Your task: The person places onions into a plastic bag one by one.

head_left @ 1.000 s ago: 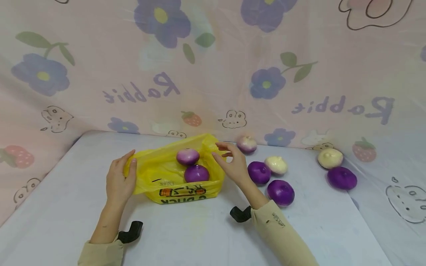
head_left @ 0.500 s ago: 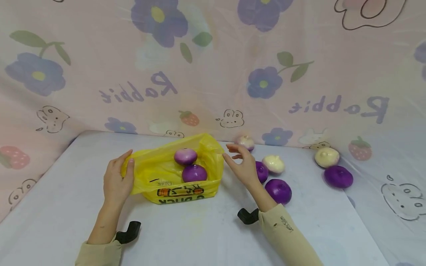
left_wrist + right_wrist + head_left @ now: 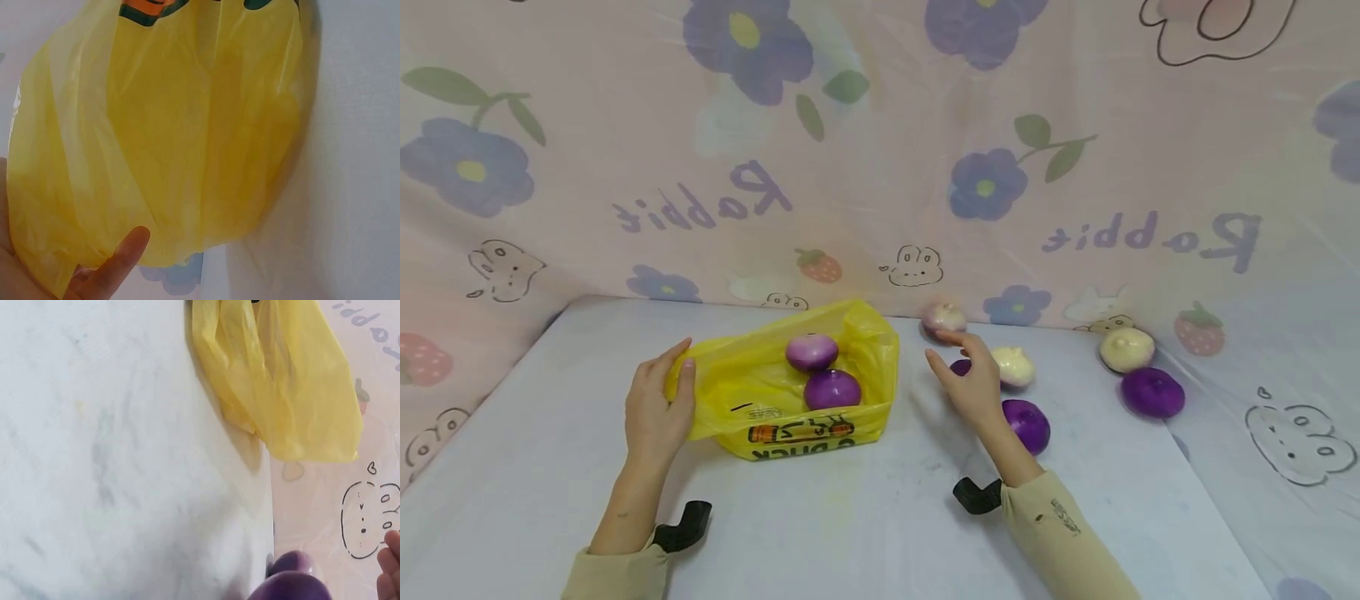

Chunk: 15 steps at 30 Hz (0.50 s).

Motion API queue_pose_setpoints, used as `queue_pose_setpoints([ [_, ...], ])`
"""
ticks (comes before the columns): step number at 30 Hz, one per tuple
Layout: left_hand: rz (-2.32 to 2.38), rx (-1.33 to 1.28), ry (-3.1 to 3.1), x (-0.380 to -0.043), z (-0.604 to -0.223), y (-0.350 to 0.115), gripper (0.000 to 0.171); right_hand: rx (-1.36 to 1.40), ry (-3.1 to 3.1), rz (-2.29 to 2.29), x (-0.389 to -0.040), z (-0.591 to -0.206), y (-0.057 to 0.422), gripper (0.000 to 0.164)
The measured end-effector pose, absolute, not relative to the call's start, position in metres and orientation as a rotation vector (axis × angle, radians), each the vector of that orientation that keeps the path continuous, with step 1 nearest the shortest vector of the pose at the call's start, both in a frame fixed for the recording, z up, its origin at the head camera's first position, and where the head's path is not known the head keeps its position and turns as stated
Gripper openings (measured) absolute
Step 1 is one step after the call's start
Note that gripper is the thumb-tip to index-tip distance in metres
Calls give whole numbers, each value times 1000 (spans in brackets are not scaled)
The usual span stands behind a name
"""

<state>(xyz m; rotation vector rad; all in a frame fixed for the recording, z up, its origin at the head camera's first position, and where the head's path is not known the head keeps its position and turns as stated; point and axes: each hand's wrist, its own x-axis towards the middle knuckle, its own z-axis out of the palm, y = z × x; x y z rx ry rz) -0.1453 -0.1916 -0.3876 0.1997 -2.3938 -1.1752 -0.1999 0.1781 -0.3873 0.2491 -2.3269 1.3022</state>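
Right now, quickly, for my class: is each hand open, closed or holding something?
Left hand: holding the yellow bag by its edge.
Right hand: open, holding nothing.

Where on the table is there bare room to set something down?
Bare white table lies in front of the yellow bag, between the forearms; left of the left hand; and between the right sleeve and the two far-right onions. It is crowded around the right hand, with four onions nearby.
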Motion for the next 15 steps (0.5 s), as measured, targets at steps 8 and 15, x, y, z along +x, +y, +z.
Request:
queue_pose_setpoints([
  [8,-1180,211,-2401,-145,-387,-191,39,92,-2341,1308,-196,-391,187,34],
  [15,-1180,213,-2383,-146,-389,-191,38,12,-2354,1316,-192,-398,194,39],
])
